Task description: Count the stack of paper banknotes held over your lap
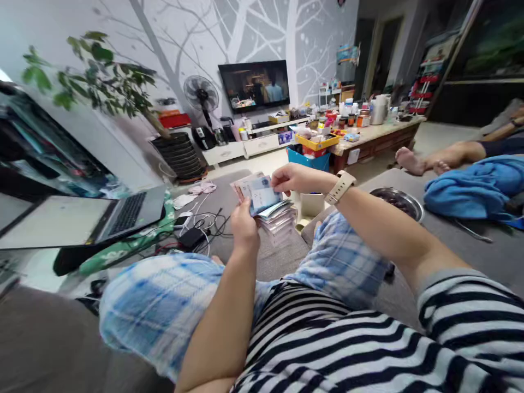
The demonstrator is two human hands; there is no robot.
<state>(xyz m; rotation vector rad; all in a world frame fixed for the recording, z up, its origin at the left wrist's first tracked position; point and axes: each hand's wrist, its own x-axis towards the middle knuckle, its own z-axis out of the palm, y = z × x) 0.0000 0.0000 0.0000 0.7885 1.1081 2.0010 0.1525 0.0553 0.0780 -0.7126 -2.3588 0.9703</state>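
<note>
My left hand [244,225] grips a fanned bundle of paper notes [257,192] from below, held up in front of me. My right hand [295,177], with a beige watch [340,187] on its wrist, pinches the top right corner of the front note. Just beyond and below the bundle lies a stack of more notes [279,219] on the grey sofa [274,256]. I sit with knees bent, wearing blue plaid shorts and a striped shirt.
An open laptop [85,218] lies at the left, with cables and a charger [192,236] beside it. A metal bowl [399,201] and blue cloth [470,188] lie at the right. Another person's bare legs [434,157] rest beyond. A cluttered low table [368,136] stands ahead.
</note>
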